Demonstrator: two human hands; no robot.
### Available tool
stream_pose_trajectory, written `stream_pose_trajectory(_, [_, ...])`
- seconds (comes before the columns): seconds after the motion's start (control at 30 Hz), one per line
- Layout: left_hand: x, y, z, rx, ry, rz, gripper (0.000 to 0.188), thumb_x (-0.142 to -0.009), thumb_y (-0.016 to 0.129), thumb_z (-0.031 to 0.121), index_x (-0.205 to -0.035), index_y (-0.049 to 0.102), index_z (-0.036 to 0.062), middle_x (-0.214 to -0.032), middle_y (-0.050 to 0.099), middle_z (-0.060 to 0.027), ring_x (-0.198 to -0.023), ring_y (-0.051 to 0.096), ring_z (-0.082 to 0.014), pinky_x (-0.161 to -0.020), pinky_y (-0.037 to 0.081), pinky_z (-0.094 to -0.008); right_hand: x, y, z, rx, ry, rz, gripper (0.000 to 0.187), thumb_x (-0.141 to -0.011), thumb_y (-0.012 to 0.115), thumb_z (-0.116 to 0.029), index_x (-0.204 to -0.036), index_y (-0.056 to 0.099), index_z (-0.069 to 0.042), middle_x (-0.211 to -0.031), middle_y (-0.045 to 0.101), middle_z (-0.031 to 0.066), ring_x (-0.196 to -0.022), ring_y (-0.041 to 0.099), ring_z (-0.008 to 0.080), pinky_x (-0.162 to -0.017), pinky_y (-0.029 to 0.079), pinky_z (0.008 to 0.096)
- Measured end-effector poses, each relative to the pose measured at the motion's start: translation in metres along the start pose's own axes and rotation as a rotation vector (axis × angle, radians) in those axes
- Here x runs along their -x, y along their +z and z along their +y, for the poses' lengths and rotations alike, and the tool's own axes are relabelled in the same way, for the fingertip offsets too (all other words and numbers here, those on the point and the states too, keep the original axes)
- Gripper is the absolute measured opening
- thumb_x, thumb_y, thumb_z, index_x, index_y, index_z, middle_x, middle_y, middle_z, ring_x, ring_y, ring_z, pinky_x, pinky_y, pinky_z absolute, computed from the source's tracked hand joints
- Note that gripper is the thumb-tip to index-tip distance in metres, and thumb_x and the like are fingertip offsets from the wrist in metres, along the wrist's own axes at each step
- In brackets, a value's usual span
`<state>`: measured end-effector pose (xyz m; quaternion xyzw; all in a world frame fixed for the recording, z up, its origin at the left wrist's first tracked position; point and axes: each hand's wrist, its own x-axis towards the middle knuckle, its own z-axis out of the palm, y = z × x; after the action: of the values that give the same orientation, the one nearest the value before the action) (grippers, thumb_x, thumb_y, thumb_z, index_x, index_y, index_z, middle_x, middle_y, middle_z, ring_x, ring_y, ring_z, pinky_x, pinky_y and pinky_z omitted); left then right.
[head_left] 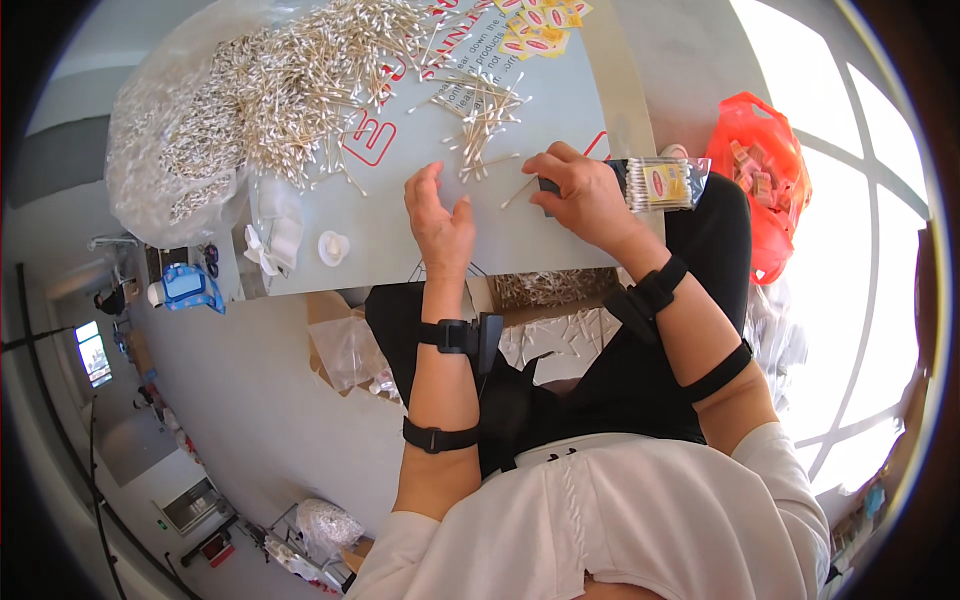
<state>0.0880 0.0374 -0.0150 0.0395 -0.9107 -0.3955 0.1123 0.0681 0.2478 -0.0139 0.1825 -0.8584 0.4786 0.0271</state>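
Note:
My left hand [440,222] is held over the near edge of the table, palm turned inward, fingers curved and thumb apart, with nothing in it. To its right my right hand [588,200] has its fingers bent around a dark item [547,194] whose kind I cannot make out. One cotton swab [517,190] sticks out left of those fingertips; whether they grip it is hidden. Just beyond both hands lies a loose bunch of cotton swabs [485,115]. Beside my right wrist, at the table's right edge, rests a clear bag of cotton swabs [662,185] with a yellow label.
A big heap of swabs [300,90] spills from a clear plastic bag [130,170] at the far left. Yellow cards [540,28] lie at the back. A white round item [333,247] sits near left. A red bag [735,190] hangs right; boxed swabs [555,290] stand below the table.

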Motion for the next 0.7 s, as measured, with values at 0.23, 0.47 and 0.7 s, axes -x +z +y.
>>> stream_pose_trajectory(0.23, [-0.024, 0.011, 0.009, -0.231, 0.182, 0.081, 0.052, -0.07, 0.074, 0.001, -0.119, 0.056, 0.0044, -0.12, 0.052, -0.0145, -0.113, 0.048, -0.0308, -0.096, 0.044, -0.041, 0.008, 0.001, 0.006, 0.139, -0.086, -0.08, 0.018, -0.075, 0.073, -0.007, -0.088, 0.06, -0.008, -0.088, 0.055, 0.0089, -0.075, 0.063, 0.031, -0.065, 0.05, 0.041])
stream_pose_trajectory(0.47, [-0.038, 0.005, 0.007, -0.321, 0.173, -0.088, 0.02, -0.071, 0.075, 0.001, -0.085, 0.062, 0.0077, -0.097, 0.058, -0.0054, -0.097, 0.052, -0.0291, -0.084, 0.047, -0.0402, 0.011, 0.002, 0.006, 0.12, -0.091, -0.038, 0.012, -0.077, 0.069, -0.008, -0.082, 0.059, -0.005, -0.087, 0.057, 0.0111, -0.074, 0.063, 0.033, -0.063, 0.051, 0.0425])
stream_pose_trajectory(0.7, [-0.006, 0.013, 0.016, -0.277, 0.194, -0.088, 0.019, -0.071, 0.075, 0.001, -0.083, 0.062, 0.0078, -0.095, 0.057, -0.0061, -0.095, 0.052, -0.0283, -0.081, 0.048, -0.0394, 0.017, 0.0, 0.004, 0.146, -0.116, -0.042, 0.006, -0.081, 0.064, -0.008, -0.077, 0.06, -0.004, -0.084, 0.056, 0.0116, -0.07, 0.062, 0.0325, -0.06, 0.05, 0.0413])
